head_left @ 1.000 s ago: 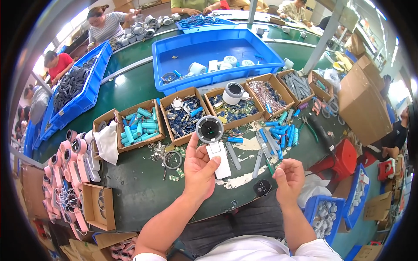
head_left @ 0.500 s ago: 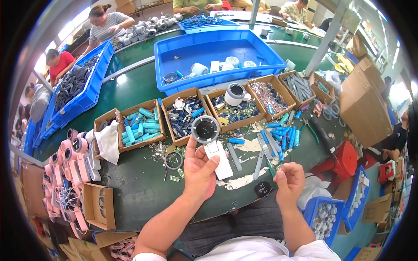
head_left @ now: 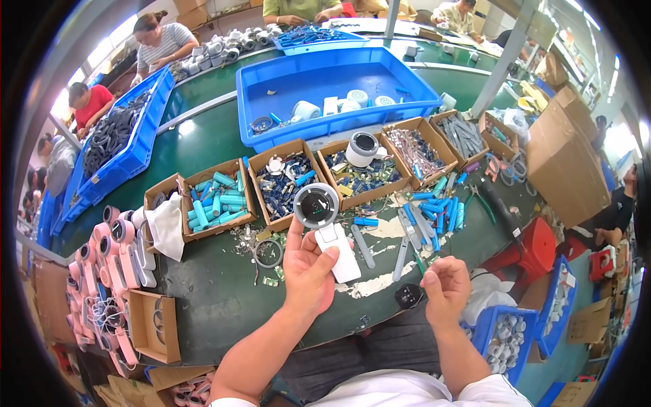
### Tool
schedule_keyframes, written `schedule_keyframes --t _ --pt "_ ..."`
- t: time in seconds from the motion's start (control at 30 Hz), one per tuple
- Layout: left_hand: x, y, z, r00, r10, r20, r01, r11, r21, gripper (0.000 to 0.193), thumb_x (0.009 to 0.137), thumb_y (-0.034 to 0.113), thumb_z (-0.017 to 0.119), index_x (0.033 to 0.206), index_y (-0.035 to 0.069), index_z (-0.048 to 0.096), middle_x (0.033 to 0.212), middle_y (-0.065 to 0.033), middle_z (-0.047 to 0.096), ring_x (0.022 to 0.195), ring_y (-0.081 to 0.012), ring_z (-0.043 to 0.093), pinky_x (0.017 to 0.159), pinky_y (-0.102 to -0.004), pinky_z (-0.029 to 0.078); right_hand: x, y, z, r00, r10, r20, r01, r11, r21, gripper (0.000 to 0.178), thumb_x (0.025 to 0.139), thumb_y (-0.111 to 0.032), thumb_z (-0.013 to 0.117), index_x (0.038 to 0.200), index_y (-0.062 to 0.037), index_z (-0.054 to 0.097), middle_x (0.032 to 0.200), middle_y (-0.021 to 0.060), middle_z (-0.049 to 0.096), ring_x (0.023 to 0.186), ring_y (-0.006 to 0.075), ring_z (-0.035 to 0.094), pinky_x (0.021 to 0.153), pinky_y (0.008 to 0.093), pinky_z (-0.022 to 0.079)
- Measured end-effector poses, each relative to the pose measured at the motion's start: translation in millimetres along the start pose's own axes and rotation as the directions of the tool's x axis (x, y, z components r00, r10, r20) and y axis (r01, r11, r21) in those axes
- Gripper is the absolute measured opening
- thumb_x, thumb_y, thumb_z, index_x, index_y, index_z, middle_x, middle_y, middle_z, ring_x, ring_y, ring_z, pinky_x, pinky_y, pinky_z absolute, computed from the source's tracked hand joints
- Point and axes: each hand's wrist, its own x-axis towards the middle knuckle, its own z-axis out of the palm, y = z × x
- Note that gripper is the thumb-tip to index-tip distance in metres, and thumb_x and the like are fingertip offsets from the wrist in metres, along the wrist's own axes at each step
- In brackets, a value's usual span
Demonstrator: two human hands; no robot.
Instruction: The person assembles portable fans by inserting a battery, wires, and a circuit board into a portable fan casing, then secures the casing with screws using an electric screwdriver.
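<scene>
My left hand (head_left: 308, 275) is wrapped round the white handle of a handheld fan (head_left: 342, 261), its thumb on the handle's side. The fan's round head (head_left: 316, 205) points up and away, with a grey rim and a dark centre with small green spots. To the right, my right hand (head_left: 447, 288) is closed, thumb against fingers, at a thin green tool (head_left: 421, 263); its exact kind I cannot make out. A dark round part (head_left: 409, 296) lies just left of that hand. Grey handle strips (head_left: 363, 245) and blue battery cells (head_left: 441, 216) lie beyond the hands.
Cardboard boxes hold teal cells (head_left: 217, 201), circuit boards (head_left: 288, 183) and wires (head_left: 417, 156). Behind them stands a large blue bin (head_left: 339, 129). Pink fans (head_left: 108, 271) are piled at left. Green-handled pliers (head_left: 483, 200) and a red stool (head_left: 539, 244) are at right. Co-workers sit across the table.
The whole view has shifted slightly. Both hands stay almost where they were, the left still around the fan.
</scene>
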Motion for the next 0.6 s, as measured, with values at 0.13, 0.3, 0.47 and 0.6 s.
schedule_keyframes --t 0.13,0.3,0.47,0.6 --pt "0 -1 0 0.999 0.032 0.004 -0.032 0.998 0.045 0.076 0.086 -0.006 0.068 0.15 0.01 0.03 0.128 -0.0108 0.056 0.114 -0.0231 0.061 0.098 -0.0504 0.054 -1 -2 4 0.999 -0.003 0.051 0.003 1.0 -0.002 0.019 0.093 -0.005 0.068 0.106 -0.0025 0.055 0.088 0.0037 0.056 0.07 0.0088 0.056 0.063 0.0215 0.047" --pt "4 0 -1 0.999 0.021 -0.024 -0.021 1.0 0.001 0.084 0.085 -0.012 0.064 0.155 0.009 0.023 0.126 -0.0093 0.056 0.116 -0.0197 0.059 0.101 -0.0395 0.051 -3 -5 21 0.98 0.133 0.146 -0.141 0.989 0.048 0.024 0.089 -0.002 0.072 0.11 -0.0008 0.059 0.095 0.0034 0.06 0.084 0.009 0.059 0.077 0.0227 0.048" --pt "4 5 -1 0.998 -0.045 -0.033 0.043 0.998 -0.054 0.079 0.086 -0.013 0.063 0.152 0.007 0.026 0.126 -0.0088 0.057 0.117 -0.02 0.058 0.101 -0.0394 0.05 12 -20 51 0.881 0.269 0.388 -0.16 0.944 -0.29 0.049 0.085 -0.011 0.077 0.128 0.0014 0.056 0.105 0.0138 0.069 0.083 0.0139 0.068 0.072 0.0262 0.054" --pt "-1 3 -8 0.997 -0.064 -0.047 0.061 0.996 -0.07 0.071 0.082 -0.006 0.07 0.144 0.007 0.037 0.124 -0.0152 0.061 0.11 -0.0299 0.063 0.098 -0.047 0.053 8 -15 71 0.719 0.457 0.523 -0.472 0.874 -0.114 0.042 0.094 -0.01 0.068 0.131 0.0038 0.052 0.107 0.0086 0.067 0.088 0.0104 0.066 0.076 0.0258 0.053"
